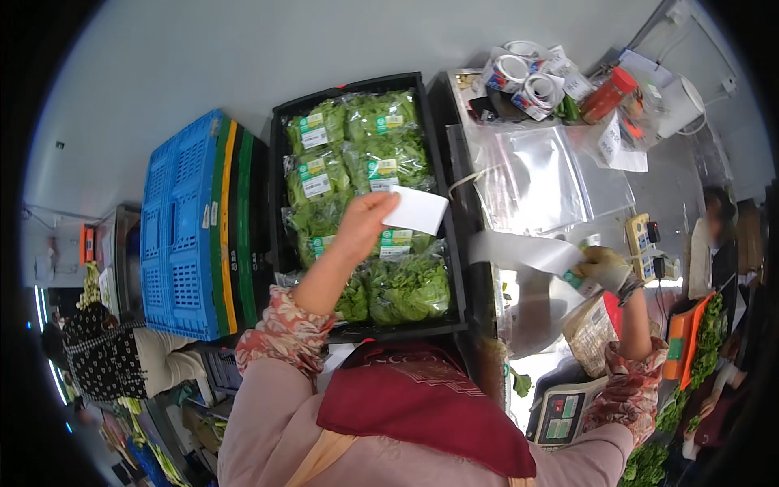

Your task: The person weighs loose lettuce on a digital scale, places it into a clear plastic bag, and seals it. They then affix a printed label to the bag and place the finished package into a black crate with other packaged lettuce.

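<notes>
My bare left hand (pixel 363 219) pinches a small white paper label (pixel 418 210) above a black plastic crate (pixel 450 268). Under it, the crate holds several clear bags of leafy greens (pixel 409 291), most bearing a green and white printed label (pixel 314 178). Off to the right, over the metal worktable (pixel 529 329), my right hand (pixel 605 268) wears a glove and grips a strip of white label tape (pixel 529 251). The strip trails leftward from my fingers and is slightly blurred. Part of it by the glove shows green print.
Folded crates, the outermost blue (pixel 182 225), stand left of the black crate. Label rolls (pixel 540 91), a red-capped jar (pixel 608 94) and plastic bags (pixel 535 170) lie on the worktable. A power strip (pixel 639 243) and a scale (pixel 560 414) are nearby. Other people work at both sides.
</notes>
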A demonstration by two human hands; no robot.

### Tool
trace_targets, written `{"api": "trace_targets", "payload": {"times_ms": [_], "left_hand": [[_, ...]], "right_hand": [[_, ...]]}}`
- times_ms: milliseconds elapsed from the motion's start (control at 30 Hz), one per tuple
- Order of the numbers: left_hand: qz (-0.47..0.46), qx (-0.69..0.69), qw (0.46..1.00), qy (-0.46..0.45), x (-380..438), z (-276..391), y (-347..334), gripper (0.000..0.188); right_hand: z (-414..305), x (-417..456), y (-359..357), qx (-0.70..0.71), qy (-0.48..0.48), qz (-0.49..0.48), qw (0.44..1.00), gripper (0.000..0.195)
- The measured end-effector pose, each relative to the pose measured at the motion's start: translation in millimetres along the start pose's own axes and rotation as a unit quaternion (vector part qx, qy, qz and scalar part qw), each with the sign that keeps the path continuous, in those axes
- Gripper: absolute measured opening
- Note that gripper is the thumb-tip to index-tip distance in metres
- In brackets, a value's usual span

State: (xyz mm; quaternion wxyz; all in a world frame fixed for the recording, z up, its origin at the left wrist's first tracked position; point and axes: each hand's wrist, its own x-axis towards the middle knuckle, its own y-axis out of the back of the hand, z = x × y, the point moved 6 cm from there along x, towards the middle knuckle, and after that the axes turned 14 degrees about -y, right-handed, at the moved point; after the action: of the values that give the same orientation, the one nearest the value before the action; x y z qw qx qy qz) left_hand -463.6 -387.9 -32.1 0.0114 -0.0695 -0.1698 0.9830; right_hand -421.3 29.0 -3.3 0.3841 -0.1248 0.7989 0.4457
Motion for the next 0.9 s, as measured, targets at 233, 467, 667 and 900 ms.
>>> {"api": "trace_targets", "payload": {"times_ms": [233,467,667,900], "left_hand": [[0.054,0.143,0.982,-0.109,-32.7,32.6,61.5,0.027],[0.098,0.237,0.954,-0.152,-74.5,25.4,70.3,0.023],[-0.035,0.538,0.69,-0.484,-115.4,35.2,17.4,0.018],[-0.184,0.566,0.69,-0.413,-145.6,-49.2,-10.7,0.023]], "right_hand": [[-128.3,-55.4,-40.0,-0.119,0.38,0.314,0.862,0.041],[-213.4,-0.9,-245.7,-0.294,0.415,0.112,0.854,0.039],[-232.5,53.3,-233.9,-0.158,0.197,-0.056,0.966,0.031],[-231.1,60.4,-236.4,-0.174,0.208,-0.069,0.96,0.036]]}}
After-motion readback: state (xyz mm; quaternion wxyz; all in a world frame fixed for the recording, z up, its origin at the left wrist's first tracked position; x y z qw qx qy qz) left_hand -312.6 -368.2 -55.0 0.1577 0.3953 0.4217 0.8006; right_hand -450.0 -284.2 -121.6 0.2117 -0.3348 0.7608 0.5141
